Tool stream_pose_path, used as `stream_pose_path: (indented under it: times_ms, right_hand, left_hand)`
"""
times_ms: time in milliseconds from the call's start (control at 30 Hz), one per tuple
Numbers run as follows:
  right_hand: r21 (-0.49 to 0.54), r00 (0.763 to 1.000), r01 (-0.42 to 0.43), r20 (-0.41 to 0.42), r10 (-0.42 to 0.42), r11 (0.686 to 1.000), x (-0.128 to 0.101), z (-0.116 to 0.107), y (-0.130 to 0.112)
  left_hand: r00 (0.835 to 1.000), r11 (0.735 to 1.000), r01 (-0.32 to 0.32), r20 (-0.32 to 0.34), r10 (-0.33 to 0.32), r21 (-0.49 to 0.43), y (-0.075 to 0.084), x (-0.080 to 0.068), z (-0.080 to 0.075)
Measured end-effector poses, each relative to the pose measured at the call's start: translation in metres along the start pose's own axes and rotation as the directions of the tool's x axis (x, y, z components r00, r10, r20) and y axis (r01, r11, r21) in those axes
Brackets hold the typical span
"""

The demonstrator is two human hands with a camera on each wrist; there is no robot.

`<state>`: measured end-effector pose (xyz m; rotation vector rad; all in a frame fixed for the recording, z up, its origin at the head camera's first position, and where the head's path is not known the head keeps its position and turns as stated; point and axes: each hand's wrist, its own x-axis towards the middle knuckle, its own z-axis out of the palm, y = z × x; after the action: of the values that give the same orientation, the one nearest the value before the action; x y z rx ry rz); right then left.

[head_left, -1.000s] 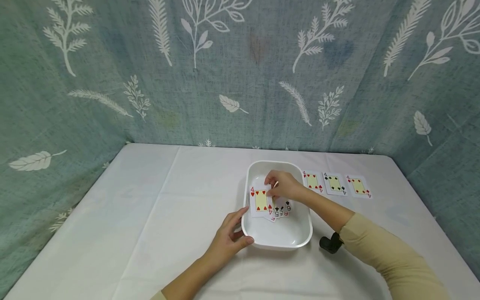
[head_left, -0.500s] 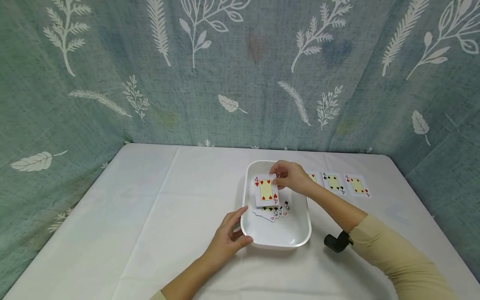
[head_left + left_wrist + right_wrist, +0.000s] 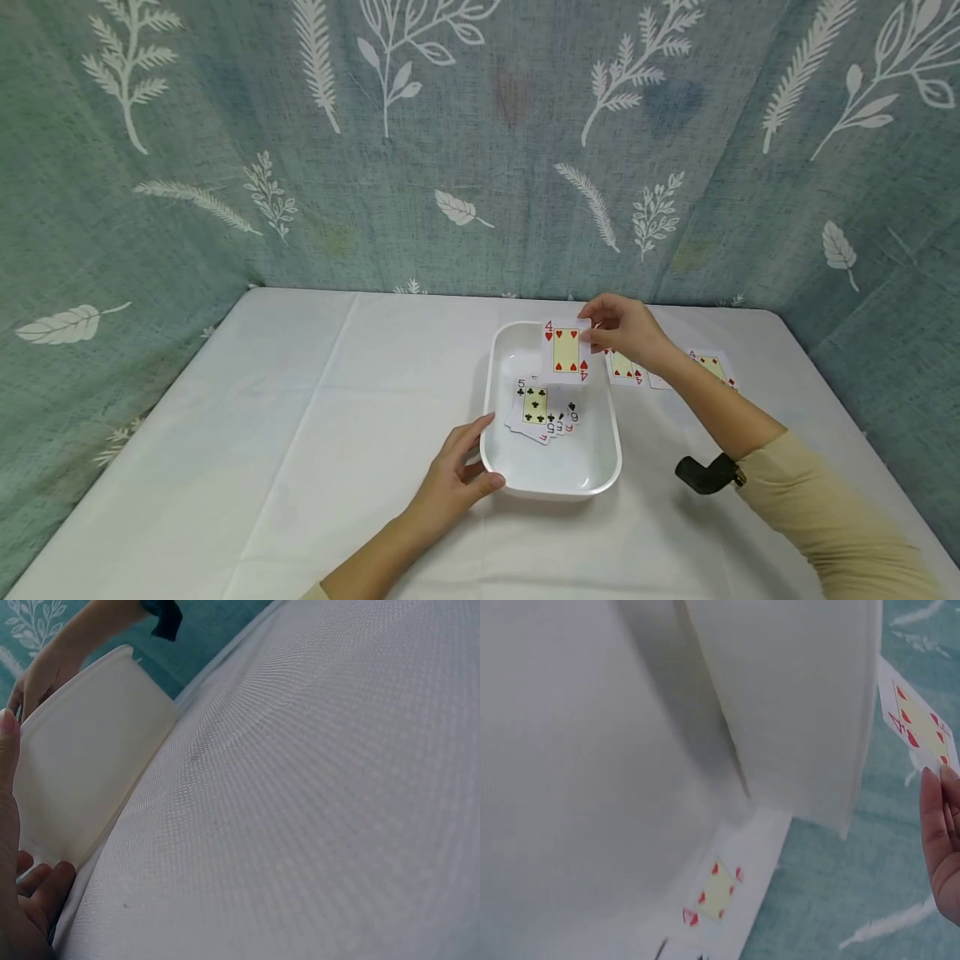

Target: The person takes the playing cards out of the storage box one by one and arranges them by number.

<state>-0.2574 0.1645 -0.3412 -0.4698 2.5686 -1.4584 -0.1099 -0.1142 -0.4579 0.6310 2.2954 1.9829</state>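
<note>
In the head view my right hand (image 3: 626, 332) pinches a four of hearts playing card (image 3: 566, 354) by its right edge, held up over the far right part of a white plastic tray (image 3: 551, 483). The right wrist view shows the same card (image 3: 919, 724) between thumb and fingers. My left hand (image 3: 450, 479) grips the tray's near left side, thumb at the front corner and fingers along the side wall. Inside the tray lies a fanned pile of cards, with a five of clubs (image 3: 535, 406) on top; those beneath are mostly covered.
Right of the tray several cards lie in a row: a red-heart four (image 3: 622, 367), one mostly behind my right forearm, and a four of diamonds (image 3: 711, 364). A white cloth (image 3: 360, 433) covers the table. A patterned curtain (image 3: 465, 167) hangs behind. A black device (image 3: 705, 475) sits at my right wrist.
My right hand has lifted the four of hearts off the pile and carried it up and rightward, uncovering the five of clubs. My left hand has stayed on the tray.
</note>
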Motion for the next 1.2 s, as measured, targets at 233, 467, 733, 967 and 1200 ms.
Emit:
stream_pose_path:
  times_ms: [233, 467, 733, 967, 1200]
  right_hand:
    - [-0.025, 0.998, -0.032, -0.047, 0.031, 0.999, -0.010, -0.031, 0.000]
    - [-0.059, 0.995, -0.036, -0.098, 0.030, 0.998, -0.020, -0.057, 0.010]
    - [-0.104, 0.987, -0.072, -0.153, 0.055, 0.992, -0.031, -0.079, 0.028]
    - [-0.160, 0.979, -0.135, -0.175, 0.106, 0.978, -0.040, -0.095, 0.042]
    - [-0.171, 0.974, -0.144, -0.201, 0.109, 0.975, -0.048, -0.111, 0.061]
  left_hand:
    - [0.999, 0.999, 0.038, -0.006, -0.038, -0.006, 0.002, 0.000, 0.000]
    - [1.000, 1.000, 0.028, 0.002, -0.028, -0.009, 0.003, -0.001, 0.000]
    - [0.999, 0.999, 0.032, -0.003, -0.032, -0.014, 0.003, 0.000, 0.000]
    - [1.000, 1.000, 0.019, 0.010, -0.019, -0.017, 0.002, 0.000, 0.002]
    - [1.000, 1.000, 0.025, 0.003, -0.025, -0.019, 0.001, -0.001, 0.000]
